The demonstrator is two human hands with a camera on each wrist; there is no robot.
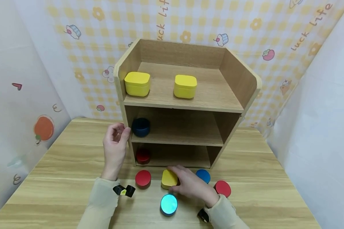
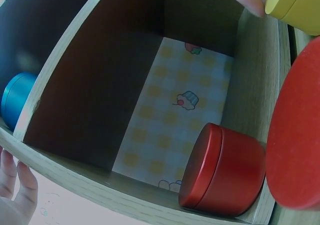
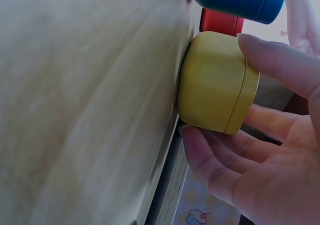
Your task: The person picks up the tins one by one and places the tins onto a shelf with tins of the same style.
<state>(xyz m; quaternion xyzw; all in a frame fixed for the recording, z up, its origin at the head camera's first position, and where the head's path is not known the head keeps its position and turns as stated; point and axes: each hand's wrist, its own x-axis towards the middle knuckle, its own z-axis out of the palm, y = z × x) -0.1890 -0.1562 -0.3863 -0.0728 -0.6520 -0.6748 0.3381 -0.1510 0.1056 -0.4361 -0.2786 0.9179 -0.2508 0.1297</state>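
Note:
My right hand [image 1: 189, 183] grips a yellow rounded-square tin [image 1: 169, 178] that stands on the table before the shelf. In the right wrist view the thumb lies on one side of this tin [image 3: 215, 82] and the fingers on the other. My left hand [image 1: 115, 144] is at the left side panel of the wooden shelf [image 1: 175, 110], its fingertips against or very near the panel. Close to the right hand are a round blue tin [image 1: 168, 204], another blue tin [image 1: 203, 175] and a red tin [image 1: 223, 189]. A further red tin [image 1: 143, 178] stands left of the yellow one.
Two yellow tins, one at the left [image 1: 137, 84] and one near the middle [image 1: 185, 86], sit on the top shelf. A dark blue tin [image 1: 141, 127] stands at the left of the middle shelf, a red tin [image 1: 143, 156] at the left of the bottom one. Patterned cloth [image 1: 103, 41] hangs behind.

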